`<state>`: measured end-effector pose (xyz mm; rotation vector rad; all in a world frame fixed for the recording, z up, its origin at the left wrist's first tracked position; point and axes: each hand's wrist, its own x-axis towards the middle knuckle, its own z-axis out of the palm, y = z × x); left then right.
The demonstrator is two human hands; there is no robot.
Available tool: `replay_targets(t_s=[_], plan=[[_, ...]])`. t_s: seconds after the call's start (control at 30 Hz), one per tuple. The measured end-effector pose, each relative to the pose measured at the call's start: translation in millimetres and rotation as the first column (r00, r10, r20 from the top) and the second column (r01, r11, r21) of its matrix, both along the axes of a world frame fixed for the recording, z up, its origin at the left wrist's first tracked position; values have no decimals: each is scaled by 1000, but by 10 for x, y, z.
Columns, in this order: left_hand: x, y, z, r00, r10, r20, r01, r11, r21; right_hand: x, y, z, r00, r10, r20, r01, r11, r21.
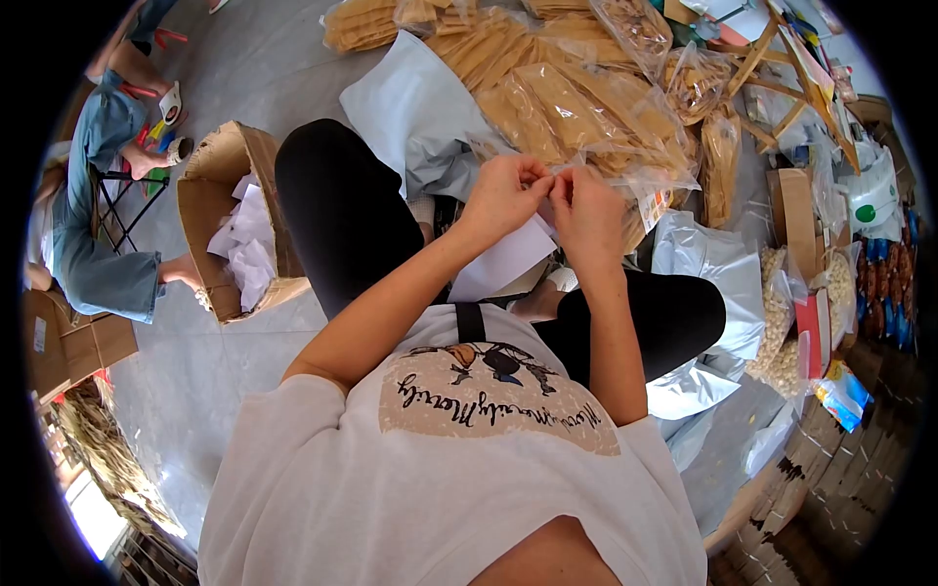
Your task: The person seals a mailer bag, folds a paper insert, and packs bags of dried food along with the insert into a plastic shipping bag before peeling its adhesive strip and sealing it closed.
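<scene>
My left hand [506, 200] and my right hand [589, 215] meet in front of my knees, thumbs and fingers pinched together. Whatever sits between the fingertips is too small to make out. Just beyond them lies the edge of a clear plastic bag [552, 112] with flat brown pieces inside. A label [653, 207] with orange print shows on clear plastic right of my right hand. Below the hands, a white sheet of paper [506, 262] rests between my legs.
More bags of brown pieces [459, 49] are heaped ahead. Silver-grey plastic sheeting [376, 98] lies near my left knee, with more sheeting [708, 283] by my right. Crumpled white paper fills a cardboard box [210, 181] at left. A seated person's leg [107, 264] is beyond it.
</scene>
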<state>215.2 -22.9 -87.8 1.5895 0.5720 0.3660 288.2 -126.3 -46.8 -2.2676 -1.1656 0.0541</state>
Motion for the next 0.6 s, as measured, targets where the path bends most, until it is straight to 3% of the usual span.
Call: replay_targets(t_s=[0.4,0.47,0.6], plan=[[-20,53,7,993,-116,31,118,991,-67,6,-20,-62,999,-33,-14,34,999,39],[-28,74,36,994,-111,7,111,992,-55,7,-26,-41,995,-22,-99,29,997,75],[-39,91,63,994,-100,-32,98,993,-69,-6,-10,-22,999,-12,-29,13,1000,24]])
